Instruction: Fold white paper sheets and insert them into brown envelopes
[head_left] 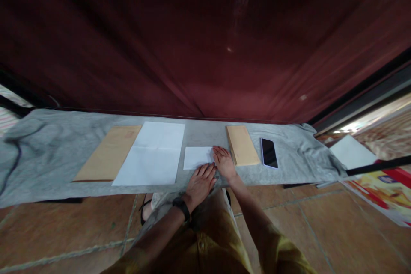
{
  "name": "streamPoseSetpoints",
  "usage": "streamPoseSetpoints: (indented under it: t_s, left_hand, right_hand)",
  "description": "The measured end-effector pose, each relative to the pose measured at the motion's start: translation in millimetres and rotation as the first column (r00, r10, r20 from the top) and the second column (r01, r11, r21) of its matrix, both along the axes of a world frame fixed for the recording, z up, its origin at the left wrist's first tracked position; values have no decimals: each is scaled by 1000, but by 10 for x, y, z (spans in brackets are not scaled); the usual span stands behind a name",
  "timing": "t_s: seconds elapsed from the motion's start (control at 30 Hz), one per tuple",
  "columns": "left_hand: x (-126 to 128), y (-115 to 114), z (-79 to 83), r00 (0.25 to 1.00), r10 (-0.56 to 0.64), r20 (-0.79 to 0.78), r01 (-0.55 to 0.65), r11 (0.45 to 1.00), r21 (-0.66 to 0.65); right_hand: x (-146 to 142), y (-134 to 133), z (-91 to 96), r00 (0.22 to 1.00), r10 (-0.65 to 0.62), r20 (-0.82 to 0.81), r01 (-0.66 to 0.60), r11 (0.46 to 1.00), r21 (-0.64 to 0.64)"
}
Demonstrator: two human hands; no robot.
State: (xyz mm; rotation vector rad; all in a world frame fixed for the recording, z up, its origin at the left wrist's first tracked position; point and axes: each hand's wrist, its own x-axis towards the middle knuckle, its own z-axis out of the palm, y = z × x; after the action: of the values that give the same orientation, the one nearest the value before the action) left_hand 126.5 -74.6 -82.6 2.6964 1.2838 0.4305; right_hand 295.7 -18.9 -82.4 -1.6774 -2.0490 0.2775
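A small white folded sheet of paper (196, 157) lies flat in the middle of the cloth-covered table. My left hand (201, 183), with a dark watch on its wrist, rests flat over the paper's near edge, fingers stretched out. Across the right end of the paper lies my right hand (224, 162), its fingers extended and covering that edge. To the left are larger white sheets (150, 154) with a crease across the middle, partly over a big brown envelope (107, 154). Close to the right hand sits a stack of smaller brown envelopes (243, 145).
A phone (269, 153) with a dark screen lies right of the small envelopes. Grey cloth (298, 150) covers the narrow table. A dark red curtain (205, 51) hangs behind it. At the far right, a red and yellow printed box (385, 192) stands below the table's level.
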Motion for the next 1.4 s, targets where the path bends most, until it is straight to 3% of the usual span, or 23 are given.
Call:
streamPoseSetpoints:
  t_s: [0.13,0.3,0.43,0.63,1.03,1.4]
  left_hand:
    - [-3,-2,-12,1000,0,-7,0,1000,2]
    - [9,-13,-30,1000,-2,-18,2,1000,-5]
    - [28,-38,-23,1000,4,-14,-4,1000,-6]
    - [-28,-81,24,998,64,4,-64,998,4]
    - [-423,-128,151,973,217,-71,-218,976,4]
    - [-666,-182,138,941,333,-64,-326,939,106]
  right_hand:
    - [9,-64,5,1000,18,15,-18,1000,5]
    - [71,-326,-38,995,95,21,-95,995,-7]
    - [98,-435,-61,997,74,-2,-74,997,-5]
    - [93,-422,-67,998,51,-25,-52,999,-14]
    - [83,-439,-72,999,52,-6,-52,999,4]
    - [87,-443,-109,998,63,9,-64,995,78]
